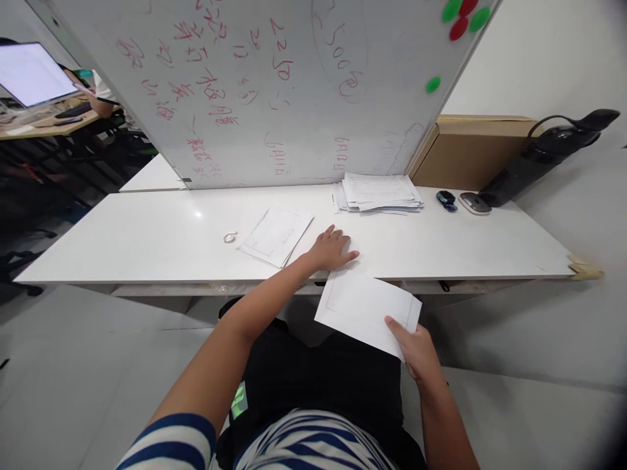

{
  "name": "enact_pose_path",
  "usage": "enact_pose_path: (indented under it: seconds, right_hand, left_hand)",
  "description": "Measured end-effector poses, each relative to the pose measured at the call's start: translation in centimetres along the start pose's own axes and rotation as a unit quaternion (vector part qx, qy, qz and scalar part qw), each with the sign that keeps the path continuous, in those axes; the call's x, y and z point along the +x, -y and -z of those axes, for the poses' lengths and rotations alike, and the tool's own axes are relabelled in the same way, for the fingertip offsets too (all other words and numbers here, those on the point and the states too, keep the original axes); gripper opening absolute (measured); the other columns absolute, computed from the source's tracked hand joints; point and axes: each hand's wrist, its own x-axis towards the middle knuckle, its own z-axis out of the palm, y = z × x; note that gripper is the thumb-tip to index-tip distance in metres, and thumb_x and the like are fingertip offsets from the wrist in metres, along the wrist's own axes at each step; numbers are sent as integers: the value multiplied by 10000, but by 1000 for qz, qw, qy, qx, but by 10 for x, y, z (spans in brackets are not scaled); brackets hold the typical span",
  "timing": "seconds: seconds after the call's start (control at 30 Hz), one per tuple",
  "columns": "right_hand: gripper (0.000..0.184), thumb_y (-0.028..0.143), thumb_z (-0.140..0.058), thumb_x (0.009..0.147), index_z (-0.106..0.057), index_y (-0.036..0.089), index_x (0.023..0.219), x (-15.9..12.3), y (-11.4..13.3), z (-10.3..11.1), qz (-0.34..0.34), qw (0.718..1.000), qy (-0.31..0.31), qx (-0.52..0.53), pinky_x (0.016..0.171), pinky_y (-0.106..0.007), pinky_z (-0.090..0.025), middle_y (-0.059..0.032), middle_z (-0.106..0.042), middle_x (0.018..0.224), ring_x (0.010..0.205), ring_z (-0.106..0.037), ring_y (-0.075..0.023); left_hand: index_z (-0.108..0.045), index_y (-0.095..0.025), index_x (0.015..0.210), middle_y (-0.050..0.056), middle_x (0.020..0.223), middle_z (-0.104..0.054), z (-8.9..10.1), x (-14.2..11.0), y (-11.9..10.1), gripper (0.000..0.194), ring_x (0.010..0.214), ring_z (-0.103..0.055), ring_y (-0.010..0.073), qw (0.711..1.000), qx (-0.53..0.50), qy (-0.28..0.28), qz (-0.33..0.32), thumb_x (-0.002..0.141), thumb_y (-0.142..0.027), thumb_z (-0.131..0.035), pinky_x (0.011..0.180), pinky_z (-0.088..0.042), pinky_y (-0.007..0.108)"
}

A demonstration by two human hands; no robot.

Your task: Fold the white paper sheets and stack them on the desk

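Note:
My right hand (416, 349) pinches the right end of a white sheet of paper (367, 303), thumb on top, in front of the desk's near edge. Whether more sheets lie under it I cannot tell. My left hand (333, 250) is spread with fingers apart, low over the desk or resting on it, just above the far edge of that sheet. Left of this hand lies a small pile of papers (277, 235), set at an angle. A thicker, uneven stack of papers (379, 192) lies at the back against the whiteboard.
A whiteboard (294, 130) with red writing stands along the back of the white desk (161, 241). A small white ring-like item (230, 237) lies at left. On the right are a cardboard box (475, 150), a black bottle (543, 156), a mouse (474, 203) and a small dark object (446, 200).

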Motion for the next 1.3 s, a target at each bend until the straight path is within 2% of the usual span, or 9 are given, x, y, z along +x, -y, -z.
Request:
enact_pose_path:
  seconds: [0.33,0.63,0.8,1.07,1.3]
  right_hand:
    - [525,427,-775,632,-680,78,1012,6,-3,-1,5,1000,-6,0,632,-262,-544,-155,-709,1027,878,-685,-272]
    - [541,447,-770,640,-679,93,1039,11,-8,0,5,1000,-8,-8,631,-261,-549,-148,-713,1012,885,-685,-276]
    - [541,458,-762,649,-677,97,1042,12,-9,0,7,1000,-7,-17,632,-253,-545,-151,-710,1024,892,-684,-273]
    - [534,398,-759,651,-675,89,1079,12,-10,0,13,1000,-1,-13,646,-268,-549,-139,-725,959,892,-684,-284]
    - [530,362,-757,645,-678,93,1095,14,-13,0,17,1000,-10,-13,674,-286,-554,-129,-730,918,878,-685,-288]
  left_hand:
    - [-359,-224,1371,95,1525,-272,0,0,-4,667,1443,-45,310,1000,23,-3,11,874,-658,-260,1130,-178,502]
    - [-333,-201,1376,105,1553,-201,-4,5,-9,661,1439,22,338,999,37,15,35,859,-612,-307,1136,-68,548]
    - [-313,-182,1395,116,1556,-191,-3,5,-10,691,1441,21,333,998,45,22,36,855,-614,-301,1141,-64,538]
    - [-310,-206,1395,95,1559,-190,-3,5,-10,680,1441,15,332,998,35,22,38,850,-612,-311,1143,-42,544]
    - [-321,-169,1403,137,1555,-182,-4,5,-9,707,1439,-14,341,998,41,19,35,855,-617,-311,1140,-67,545]
